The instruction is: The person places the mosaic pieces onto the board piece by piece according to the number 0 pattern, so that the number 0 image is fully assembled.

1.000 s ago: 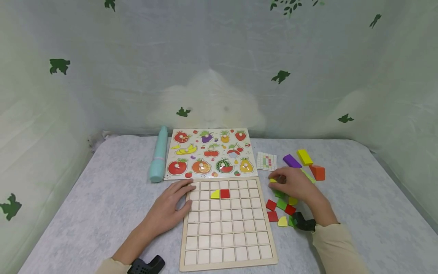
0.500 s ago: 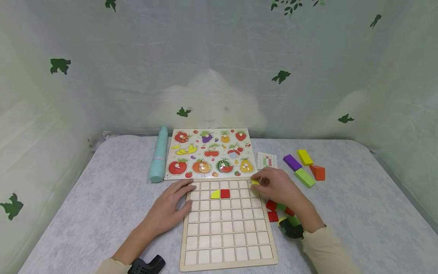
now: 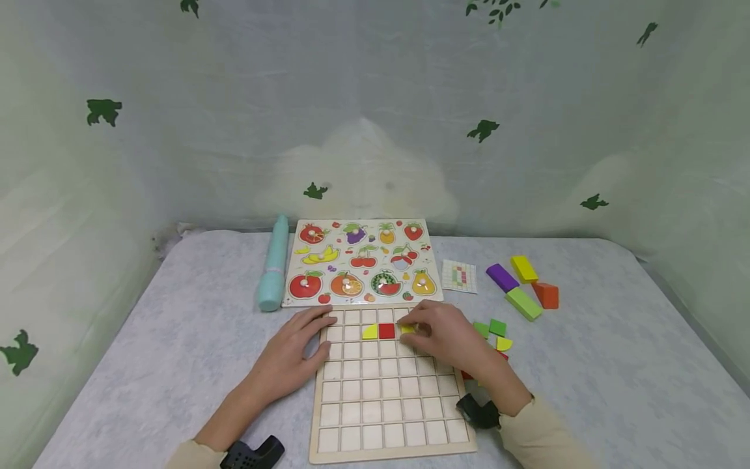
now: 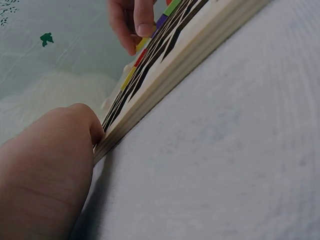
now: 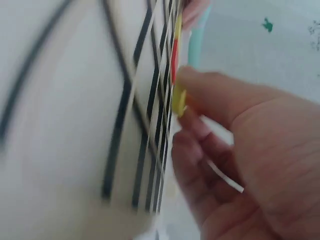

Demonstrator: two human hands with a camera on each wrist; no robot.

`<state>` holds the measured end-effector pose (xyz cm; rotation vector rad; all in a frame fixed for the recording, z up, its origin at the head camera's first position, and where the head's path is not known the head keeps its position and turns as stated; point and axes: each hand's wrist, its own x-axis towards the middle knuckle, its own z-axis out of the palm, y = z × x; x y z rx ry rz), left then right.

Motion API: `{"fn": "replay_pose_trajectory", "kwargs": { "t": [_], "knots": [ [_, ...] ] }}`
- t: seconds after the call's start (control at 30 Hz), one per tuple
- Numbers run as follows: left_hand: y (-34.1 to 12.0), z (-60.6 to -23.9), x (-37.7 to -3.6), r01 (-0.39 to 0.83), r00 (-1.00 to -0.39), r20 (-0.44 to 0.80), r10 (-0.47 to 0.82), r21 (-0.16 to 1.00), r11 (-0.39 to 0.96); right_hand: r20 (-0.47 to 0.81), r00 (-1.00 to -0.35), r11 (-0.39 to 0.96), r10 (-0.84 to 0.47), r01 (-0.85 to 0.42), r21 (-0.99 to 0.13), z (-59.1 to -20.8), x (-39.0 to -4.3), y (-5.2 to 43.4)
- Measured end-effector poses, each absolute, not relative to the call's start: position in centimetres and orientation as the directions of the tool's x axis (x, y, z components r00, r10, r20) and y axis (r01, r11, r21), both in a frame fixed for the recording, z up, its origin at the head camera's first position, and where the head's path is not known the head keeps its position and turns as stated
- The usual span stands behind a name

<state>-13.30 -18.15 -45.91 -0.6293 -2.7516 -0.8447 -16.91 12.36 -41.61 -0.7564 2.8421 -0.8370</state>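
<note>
A wooden grid board (image 3: 381, 389) lies on the table before me. My left hand (image 3: 287, 355) rests on its left edge, fingertips on the rim. My right hand (image 3: 448, 333) pinches a small yellow tile (image 5: 178, 102) between thumb and fingers, close over the second row from the top. Just left of that tile, a red square tile (image 3: 387, 331) sits in a cell. A yellow tile with a rounded corner (image 3: 370, 332) fills the cell beside the red one. The right fingers partly hide the held tile in the head view.
Loose green tiles (image 3: 498, 327) and a yellow one (image 3: 503, 344) lie right of the board, with red ones partly under the right forearm. Behind are a fruit puzzle (image 3: 375, 246), a pattern card (image 3: 459, 276), a teal tapered object (image 3: 273, 267) and several coloured blocks (image 3: 524, 304).
My right hand has carried the yellow tile left from the loose tiles, across the board's right side, to beside the red tile. The left hand has stayed on the board's edge.
</note>
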Motion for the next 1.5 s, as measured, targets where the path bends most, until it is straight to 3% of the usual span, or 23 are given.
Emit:
{"fn": "replay_pose_trajectory", "kwargs": {
  "t": [0.33,0.57,0.97,1.13,1.5],
  "knots": [
    [-18.6,-45.9,-13.3,0.446,-0.893,0.302,0.335,0.484,0.753,0.098,-0.886,0.704,-0.454,-0.423,-0.571,-42.5,-16.7,11.1],
    [-18.8,-46.0,-13.2,0.436,-0.898,0.292,0.329,0.489,0.756,0.084,-0.872,0.714,-0.482,-0.447,-0.539,-42.3,-16.8,11.1],
    [-18.5,-46.1,-13.2,0.433,-0.9,0.287,0.327,0.507,0.746,0.069,-0.89,0.73,-0.451,-0.413,-0.544,-40.1,-18.0,14.9],
    [-18.2,-46.2,-13.2,0.438,-0.898,0.291,0.331,0.502,0.746,0.009,-0.906,0.752,-0.423,-0.357,-0.554,-40.1,-17.8,16.7],
    [-18.2,-45.9,-13.2,0.451,-0.891,0.304,0.338,0.494,0.744,-0.111,-0.877,0.787,-0.467,-0.355,-0.504,-40.3,-16.9,20.4]
  ]
}}
